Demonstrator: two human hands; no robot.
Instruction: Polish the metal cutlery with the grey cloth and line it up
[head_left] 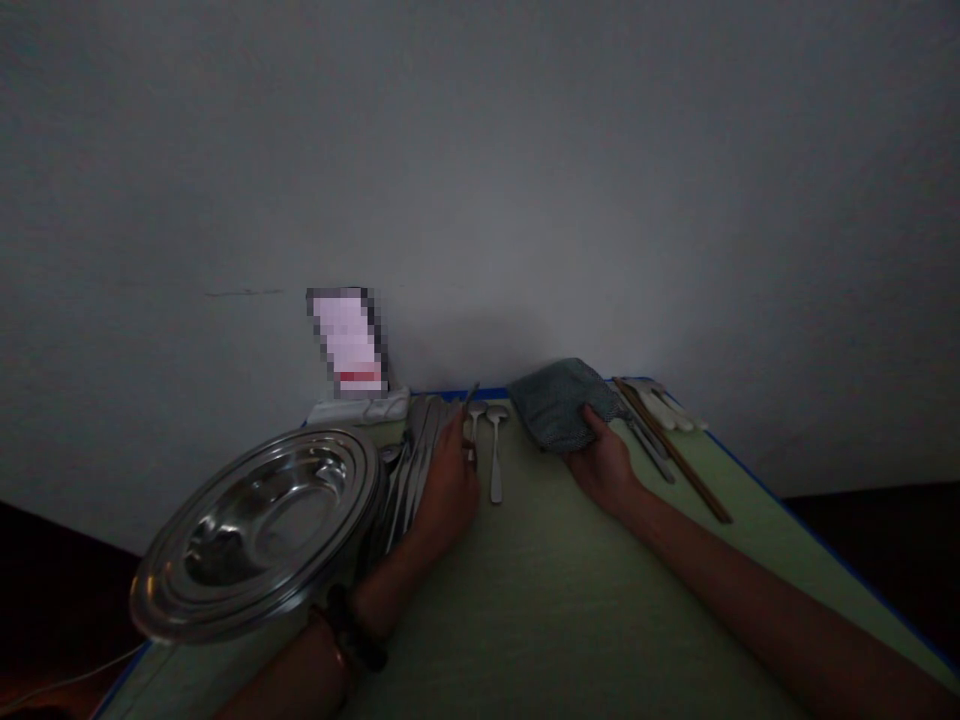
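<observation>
My left hand (447, 487) reaches to the far side of the green table (555, 590), fingers closed on a thin metal utensil (470, 396) whose tip points toward the wall. Just right of it lie two steel spoons (495, 450), handles toward me. My right hand (602, 462) grips the near edge of a folded grey cloth (561, 404) resting on the table by the wall. A dark band sits on my left wrist.
A large shiny steel plate (259, 525) fills the left side, with a heap of metal cutlery (411, 460) behind it. Brown chopsticks (675, 452), more utensils and white spoons (667, 405) lie at the far right. A blurred pink-white object (347, 340) leans on the wall.
</observation>
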